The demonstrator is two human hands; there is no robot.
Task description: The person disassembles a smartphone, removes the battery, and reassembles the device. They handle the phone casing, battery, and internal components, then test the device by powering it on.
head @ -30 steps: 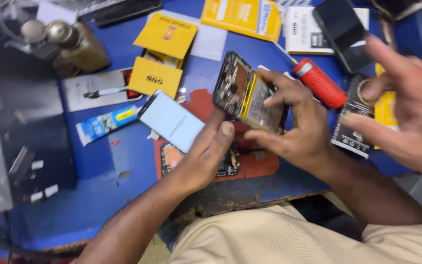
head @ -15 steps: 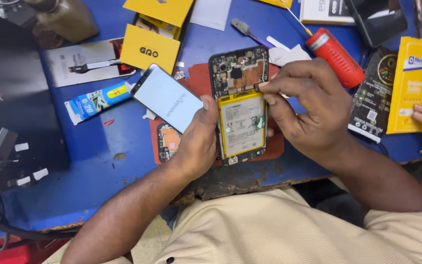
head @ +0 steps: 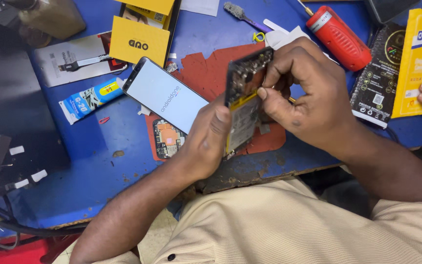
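Centrally, both hands [head: 269,107] grip an opened phone [head: 244,105]; yellow package [head: 420,61] lies right.

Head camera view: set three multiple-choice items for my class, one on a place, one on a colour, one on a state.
1. Where does the glue tube lie?
A. left of the lit phone
B. on the red mat
C. under the yellow packet

2. What colour is the screwdriver handle?
A. green
B. red
C. white

3. How is the opened phone frame held?
A. flat on the mat
B. tipped up on edge between both hands
C. lying untouched

Key: 1 A, it lies on the blue table left of the lit phone. 2 B, the ribbed handle is red. 3 B, the left hand and right hand grip it edge-up above the red mat.
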